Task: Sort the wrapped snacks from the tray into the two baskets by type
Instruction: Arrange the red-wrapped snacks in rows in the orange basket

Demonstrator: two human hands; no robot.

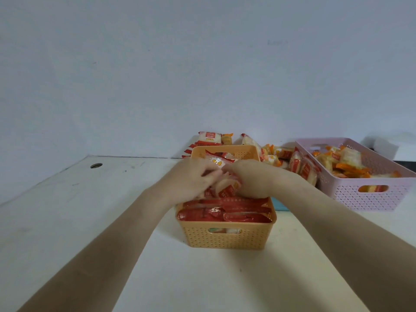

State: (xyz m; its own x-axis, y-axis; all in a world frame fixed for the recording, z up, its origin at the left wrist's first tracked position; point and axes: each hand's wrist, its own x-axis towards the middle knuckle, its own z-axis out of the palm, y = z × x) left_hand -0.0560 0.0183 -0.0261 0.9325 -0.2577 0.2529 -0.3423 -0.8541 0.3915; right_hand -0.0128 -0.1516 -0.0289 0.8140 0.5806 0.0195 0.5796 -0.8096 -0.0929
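An orange basket [225, 238] stands in the middle of the table, packed with red-wrapped snacks [225, 212] standing in rows. Both of my hands are over its middle. My left hand [191, 179] and my right hand [252, 179] together grip a bunch of red-and-white wrapped snacks [226, 188] inside the basket. A pink basket [364, 197] at the right holds orange-wrapped snacks [346, 167]. Between and behind the baskets lies a pile of mixed wrapped snacks [281, 158]; the tray under it shows only as a blue corner [279, 204].
A white wall rises close behind the table. The table has a round cable hole [96, 165] at the far left. A dark strip [403, 165] runs behind the pink basket at the right edge.
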